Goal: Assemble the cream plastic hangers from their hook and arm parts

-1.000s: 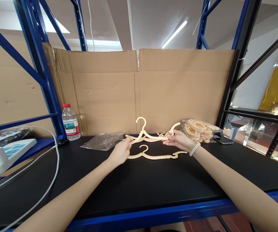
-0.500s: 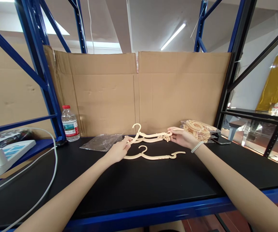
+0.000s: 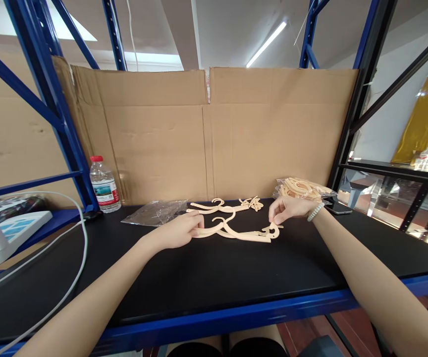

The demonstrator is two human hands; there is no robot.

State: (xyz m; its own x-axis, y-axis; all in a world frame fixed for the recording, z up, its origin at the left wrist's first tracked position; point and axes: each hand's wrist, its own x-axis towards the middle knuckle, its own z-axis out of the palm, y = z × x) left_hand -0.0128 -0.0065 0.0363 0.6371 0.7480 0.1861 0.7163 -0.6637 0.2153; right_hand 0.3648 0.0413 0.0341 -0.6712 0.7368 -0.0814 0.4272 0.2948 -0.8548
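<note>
My left hand (image 3: 180, 230) is closed on the left end of a beige hanger (image 3: 249, 237), which overlaps another hanger lying on the black tabletop. Near that hanger's right end, my right hand (image 3: 286, 210) pinches a small beige hook piece (image 3: 273, 230). Behind them lie more beige hanger parts (image 3: 217, 208) and a small pile of beige hook pieces (image 3: 251, 203). A clear bag of beige parts (image 3: 303, 188) sits just behind my right hand.
An empty-looking clear plastic bag (image 3: 156, 213) lies left of the hangers. A red-capped water bottle (image 3: 104, 186) stands at the back left. A dark phone (image 3: 338, 207) rests at the right. A white cable (image 3: 84, 248) loops over the left side, by a power strip (image 3: 13, 235).
Both hands have come nearer with the hanger, from the rear parts to above the front hanger. My right hand has moved to a hook piece at its right end.
</note>
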